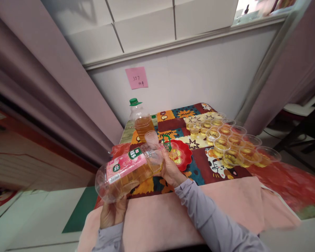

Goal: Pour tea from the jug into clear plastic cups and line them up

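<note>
A large clear plastic bottle [128, 166] with a pink label and amber liquid lies tilted almost on its side between my hands. My left hand [114, 206] supports it from below near its base. Around the neck end, my right hand [170, 169] is closed on the bottle. Beyond the neck, a clear plastic cup [174, 150] stands on a red scalloped plate [187, 157]. A green plastic ring [167, 140] shows at the bottle's mouth. Close behind the bottle is a stack of clear cups [151, 137].
Several clear cups of yellow liquid [222, 143] stand grouped at the right of the table. A second bottle [143, 122] with a green cap stands upright at the back left. A loose green cap [153, 117] lies beside it. Pink cloth [199, 213] covers the front edge.
</note>
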The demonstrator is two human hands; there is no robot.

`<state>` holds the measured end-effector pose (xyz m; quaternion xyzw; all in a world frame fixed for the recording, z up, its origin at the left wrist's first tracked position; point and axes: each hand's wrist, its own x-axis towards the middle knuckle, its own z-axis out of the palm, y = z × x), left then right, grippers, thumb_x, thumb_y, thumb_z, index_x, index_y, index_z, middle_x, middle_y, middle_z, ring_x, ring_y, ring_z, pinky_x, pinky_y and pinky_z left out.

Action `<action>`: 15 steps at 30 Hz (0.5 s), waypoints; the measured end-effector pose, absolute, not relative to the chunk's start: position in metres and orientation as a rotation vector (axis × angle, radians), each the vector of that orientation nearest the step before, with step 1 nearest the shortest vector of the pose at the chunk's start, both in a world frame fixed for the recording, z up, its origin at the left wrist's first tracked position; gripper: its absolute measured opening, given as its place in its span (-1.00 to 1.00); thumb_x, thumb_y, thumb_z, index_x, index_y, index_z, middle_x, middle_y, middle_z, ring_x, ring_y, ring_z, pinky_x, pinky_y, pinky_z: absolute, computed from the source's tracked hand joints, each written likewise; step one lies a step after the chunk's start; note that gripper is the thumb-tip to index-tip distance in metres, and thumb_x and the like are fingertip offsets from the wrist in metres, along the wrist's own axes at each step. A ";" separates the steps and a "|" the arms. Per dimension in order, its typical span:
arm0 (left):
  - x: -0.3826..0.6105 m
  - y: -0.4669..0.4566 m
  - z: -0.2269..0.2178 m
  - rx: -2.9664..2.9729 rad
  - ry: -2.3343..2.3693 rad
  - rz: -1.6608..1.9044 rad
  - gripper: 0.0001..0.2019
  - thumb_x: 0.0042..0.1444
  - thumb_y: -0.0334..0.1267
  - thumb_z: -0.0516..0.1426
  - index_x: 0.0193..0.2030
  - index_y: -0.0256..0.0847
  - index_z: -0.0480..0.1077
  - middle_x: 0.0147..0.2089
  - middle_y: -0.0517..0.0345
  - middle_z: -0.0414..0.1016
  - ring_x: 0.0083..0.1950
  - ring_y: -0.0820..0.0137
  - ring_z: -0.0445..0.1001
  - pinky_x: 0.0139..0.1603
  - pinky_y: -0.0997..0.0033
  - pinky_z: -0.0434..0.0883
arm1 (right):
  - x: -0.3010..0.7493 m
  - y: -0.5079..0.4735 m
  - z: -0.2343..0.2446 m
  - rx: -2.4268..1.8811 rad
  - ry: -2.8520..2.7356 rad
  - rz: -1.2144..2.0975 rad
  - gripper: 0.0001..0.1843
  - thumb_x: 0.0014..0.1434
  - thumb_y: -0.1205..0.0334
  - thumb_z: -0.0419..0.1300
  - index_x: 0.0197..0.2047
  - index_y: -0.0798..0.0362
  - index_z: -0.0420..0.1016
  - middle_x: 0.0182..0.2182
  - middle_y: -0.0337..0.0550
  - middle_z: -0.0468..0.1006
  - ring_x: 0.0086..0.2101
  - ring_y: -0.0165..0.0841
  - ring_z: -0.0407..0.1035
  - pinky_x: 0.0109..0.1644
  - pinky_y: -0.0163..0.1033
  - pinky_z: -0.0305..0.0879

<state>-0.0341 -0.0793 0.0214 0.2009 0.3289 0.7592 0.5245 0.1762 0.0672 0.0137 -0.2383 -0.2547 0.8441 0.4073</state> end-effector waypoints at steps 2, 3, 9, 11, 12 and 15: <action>-0.030 -0.080 0.024 0.529 0.829 1.803 -0.16 0.33 -0.14 0.35 0.68 0.20 0.14 0.68 -0.03 0.19 0.59 -0.14 0.31 0.48 -0.11 0.45 | 0.178 0.068 0.015 -0.608 -0.640 2.148 -0.18 0.45 -0.56 -0.01 0.31 -0.09 0.59 0.12 0.01 0.77 -0.03 -0.12 0.72 -0.21 -0.09 0.71; -0.029 -0.080 0.026 0.551 0.856 1.803 -0.11 0.30 -0.13 0.38 0.68 0.21 0.12 0.70 -0.04 0.16 0.59 -0.15 0.31 0.49 -0.14 0.43 | 0.178 0.068 0.015 -0.612 -0.642 2.149 -0.18 0.45 -0.55 -0.01 0.32 -0.08 0.59 0.11 0.02 0.77 -0.04 -0.13 0.72 -0.21 -0.09 0.71; -0.024 -0.081 0.028 0.601 1.096 1.830 -0.24 0.32 0.03 0.35 0.61 0.08 0.28 0.64 0.00 0.30 0.64 -0.14 0.23 0.46 -0.06 0.49 | 0.177 0.068 0.013 -0.583 -0.642 2.152 -0.12 0.41 -0.60 0.00 0.35 -0.07 0.58 0.16 0.02 0.75 0.05 -0.07 0.69 -0.20 -0.09 0.71; -0.025 -0.082 0.027 0.605 1.157 1.811 -0.25 0.33 0.07 0.33 0.60 0.08 0.30 0.63 0.00 0.33 0.65 -0.14 0.23 0.46 -0.07 0.50 | 0.177 0.068 0.013 -0.587 -0.641 2.152 -0.11 0.42 -0.60 0.00 0.36 -0.06 0.57 0.16 0.03 0.75 0.05 -0.06 0.69 -0.21 -0.08 0.72; -0.026 -0.083 0.026 0.603 1.175 1.801 -0.24 0.32 0.08 0.33 0.61 0.09 0.29 0.63 0.00 0.33 0.64 -0.15 0.24 0.46 -0.09 0.49 | 0.177 0.069 0.013 -0.588 -0.639 2.152 -0.11 0.42 -0.59 0.00 0.36 -0.06 0.57 0.16 0.03 0.74 0.05 -0.06 0.69 -0.21 -0.07 0.72; -0.029 -0.083 0.024 0.595 1.191 1.802 -0.22 0.33 0.10 0.32 0.63 0.08 0.26 0.63 -0.05 0.32 0.63 -0.18 0.26 0.48 -0.16 0.46 | 0.178 0.069 0.013 -0.597 -0.635 2.155 -0.13 0.41 -0.59 0.01 0.34 -0.08 0.58 0.15 0.02 0.75 0.01 -0.08 0.71 -0.22 -0.07 0.72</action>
